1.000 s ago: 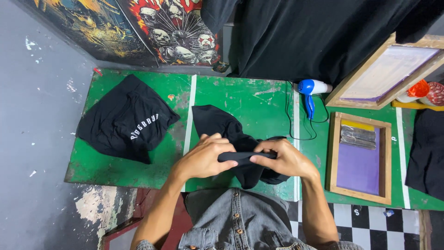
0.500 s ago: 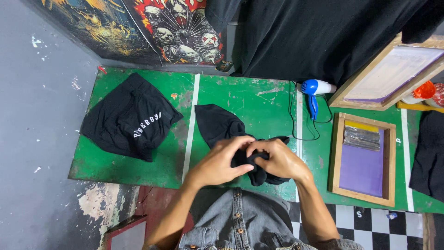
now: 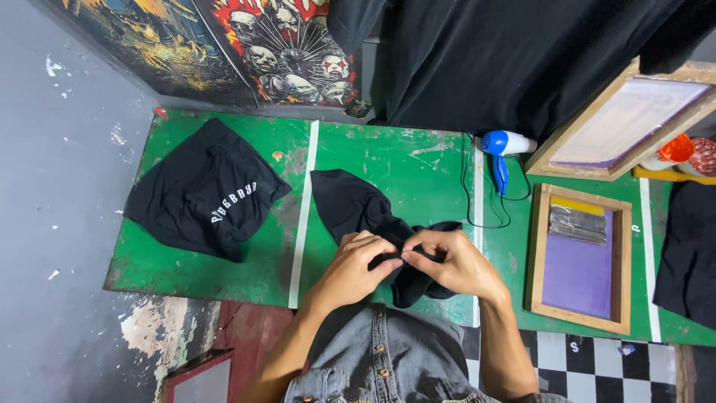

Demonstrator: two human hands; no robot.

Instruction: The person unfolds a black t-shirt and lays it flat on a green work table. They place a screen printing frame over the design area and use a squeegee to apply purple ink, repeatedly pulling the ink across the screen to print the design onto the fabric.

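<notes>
Head view: I see my left hand [image 3: 356, 265] and right hand [image 3: 451, 263] pinching the black cloth [image 3: 350, 205], which trails up-left from them, nearer the left.

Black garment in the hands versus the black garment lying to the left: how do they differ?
The held garment is bunched and gripped at one end by the left hand and right hand; the left garment lies spread flat, untouched. The left garment shows white lettering; the held garment shows none. Both are black and rest on the green table.
</notes>
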